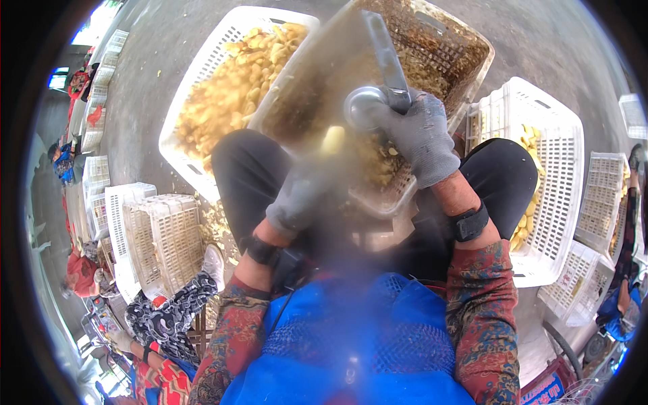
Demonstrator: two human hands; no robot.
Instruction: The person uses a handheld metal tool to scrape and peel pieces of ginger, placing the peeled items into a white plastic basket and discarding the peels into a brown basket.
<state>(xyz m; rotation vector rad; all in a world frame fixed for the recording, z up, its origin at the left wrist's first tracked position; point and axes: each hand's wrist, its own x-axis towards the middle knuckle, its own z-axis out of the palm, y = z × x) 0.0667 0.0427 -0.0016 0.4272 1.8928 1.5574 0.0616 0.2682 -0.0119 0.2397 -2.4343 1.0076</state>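
My right hand [422,134], in a grey knit glove, grips the dark handle of a long, flat metal-bladed tool [386,50]. Its blade points away from me. A rounded, shiny metal part [363,107] shows beside the thumb; what it belongs to is unclear. In my gloved left hand [298,195] is a pale-yellow piece of produce [333,140], its end facing the tool. A smear over the middle of the view hides the left fingers. Both hands are above a stained plastic crate [478,53] between my knees, with shavings and scraps [377,164] inside.
A white crate [195,169] heaped with yellow produce [263,55] stands front left. On my right, another white crate [562,136] holds similar pieces [529,202]. Stacked crates [162,233] and a seated person's patterned trouser leg [167,309] are at left. More crates [600,177] stand far right.
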